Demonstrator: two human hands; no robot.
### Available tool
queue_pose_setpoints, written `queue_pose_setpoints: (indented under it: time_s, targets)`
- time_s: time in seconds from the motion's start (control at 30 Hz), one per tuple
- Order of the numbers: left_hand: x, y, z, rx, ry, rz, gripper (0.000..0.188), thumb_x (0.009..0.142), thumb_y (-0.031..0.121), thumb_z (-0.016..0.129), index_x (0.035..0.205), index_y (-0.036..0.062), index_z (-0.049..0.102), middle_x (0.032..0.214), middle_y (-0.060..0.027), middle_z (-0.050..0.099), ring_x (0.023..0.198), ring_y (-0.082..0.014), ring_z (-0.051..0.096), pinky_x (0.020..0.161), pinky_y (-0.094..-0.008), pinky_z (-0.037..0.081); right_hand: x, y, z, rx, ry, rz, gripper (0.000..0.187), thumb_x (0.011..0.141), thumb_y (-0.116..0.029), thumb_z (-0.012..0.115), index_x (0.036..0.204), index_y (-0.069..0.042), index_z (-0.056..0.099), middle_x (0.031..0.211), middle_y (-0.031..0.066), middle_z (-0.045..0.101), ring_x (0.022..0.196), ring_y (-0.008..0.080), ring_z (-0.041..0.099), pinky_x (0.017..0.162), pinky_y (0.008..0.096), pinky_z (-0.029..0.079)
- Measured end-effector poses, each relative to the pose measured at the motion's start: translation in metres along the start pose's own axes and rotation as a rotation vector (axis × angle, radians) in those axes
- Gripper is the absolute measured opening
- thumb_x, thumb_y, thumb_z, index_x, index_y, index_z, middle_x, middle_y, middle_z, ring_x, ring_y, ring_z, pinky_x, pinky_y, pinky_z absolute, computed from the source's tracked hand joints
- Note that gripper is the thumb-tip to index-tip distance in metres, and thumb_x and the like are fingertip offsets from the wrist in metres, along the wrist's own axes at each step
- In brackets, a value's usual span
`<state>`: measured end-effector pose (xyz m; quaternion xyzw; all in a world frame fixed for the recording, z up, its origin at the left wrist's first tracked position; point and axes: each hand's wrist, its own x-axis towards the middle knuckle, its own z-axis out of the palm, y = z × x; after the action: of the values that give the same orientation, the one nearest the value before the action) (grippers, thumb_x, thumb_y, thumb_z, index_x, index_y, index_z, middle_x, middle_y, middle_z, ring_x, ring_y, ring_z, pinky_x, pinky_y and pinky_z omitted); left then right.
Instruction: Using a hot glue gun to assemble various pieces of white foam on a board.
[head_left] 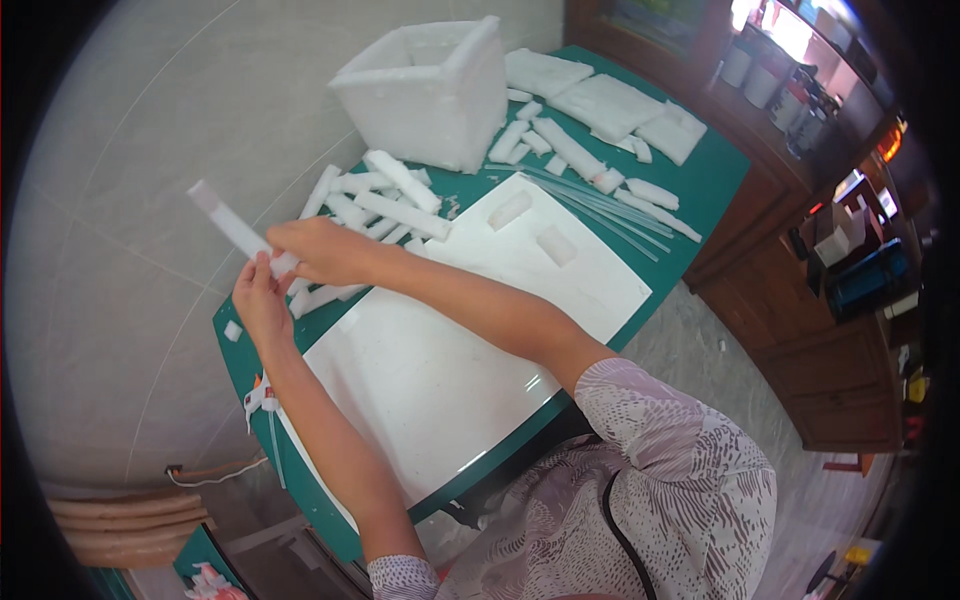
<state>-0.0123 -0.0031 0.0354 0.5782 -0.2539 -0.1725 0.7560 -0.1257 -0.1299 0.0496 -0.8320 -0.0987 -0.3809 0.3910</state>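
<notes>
A long white foam strip (228,222) is raised at the far left of the table, tilted up and away from me. Its near end is between my two hands. My left hand (262,302) pinches that end from below, fingers closed. From the right, my right hand (322,250) also closes on it, partly covering the strip. Just beneath and beyond them lies a heap of loose white foam strips (400,212). A small foam block (233,330) rests by the table's left edge.
A white board (420,370) lies on the green table (715,165), with two short foam pieces (555,246) on it. Behind stand a square open foam box (425,110) and foam slabs (610,105). Clear thin sticks (610,212) lie right; an orange-tipped tool (262,396) sits left.
</notes>
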Motion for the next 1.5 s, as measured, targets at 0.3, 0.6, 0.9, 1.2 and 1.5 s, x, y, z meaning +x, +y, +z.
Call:
queue_pose_setpoints:
  time_s: [0.3, 0.6, 0.9, 1.2, 1.5]
  targets:
    - [0.006, -0.003, -0.005, -0.157, 0.107, -0.035, 0.021, 0.099, 0.014, 0.057, 0.101, -0.0075, 0.058, 0.083, -0.0068, 0.059, 0.065, -0.0102, 0.056, 0.063, -0.0235, 0.055, -0.003, -0.005, 0.007, 0.037, 0.006, -0.014, 0.025, 0.082, -0.009, 0.066, 0.095, -0.001, 0.046, 0.09, 0.0172, 0.058, 0.083, 0.0399, 0.062, 0.068, 0.0453, 0.048]
    - [-0.016, 0.019, -0.021, 0.161, 0.049, 0.018, 0.023, 0.099, 0.016, 0.058, 0.106, -0.0054, 0.058, 0.102, -0.0172, 0.066, 0.078, -0.0205, 0.069, 0.067, -0.0254, 0.057, 0.013, 0.004, -0.03, -0.083, 0.4, 0.013, 0.042, 0.079, -0.006, 0.067, 0.118, -0.004, 0.051, 0.114, 0.0209, 0.053, 0.11, 0.0411, 0.053, 0.091, 0.0459, 0.045]
    - [-0.033, 0.022, 0.002, 0.681, -0.398, -0.08, 0.026, 0.099, 0.016, 0.057, 0.119, -0.0011, 0.06, 0.092, -0.007, 0.068, 0.078, -0.012, 0.065, 0.064, -0.023, 0.052, 0.003, 0.031, -0.06, -0.024, 0.314, 0.134, 0.047, 0.081, -0.011, 0.068, 0.125, -0.004, 0.057, 0.123, 0.0198, 0.058, 0.108, 0.0361, 0.058, 0.094, 0.0429, 0.047]
    - [-0.035, 0.032, 0.019, 0.457, -0.217, 0.02, 0.041, 0.1, 0.015, 0.057, 0.138, 0.0037, 0.048, 0.097, -0.0079, 0.066, 0.081, -0.0127, 0.064, 0.074, -0.0242, 0.05, 0.002, 0.013, -0.006, -0.063, 0.086, 0.054, 0.02, 0.077, -0.01, 0.069, 0.095, -0.002, 0.067, 0.088, 0.0177, 0.067, 0.085, 0.0407, 0.063, 0.074, 0.0433, 0.051]
    - [-0.057, 0.061, -0.01, 0.419, -0.38, 0.058, 0.038, 0.098, 0.006, 0.052, 0.136, 0.0047, 0.05, 0.079, -0.0052, 0.061, 0.072, -0.0129, 0.061, 0.068, -0.027, 0.05, 0.004, 0.034, -0.113, 0.402, 0.487, 0.356, 0.022, 0.088, -0.015, 0.068, 0.104, 0.0, 0.067, 0.086, 0.0076, 0.069, 0.076, 0.0169, 0.067, 0.074, 0.0301, 0.054]
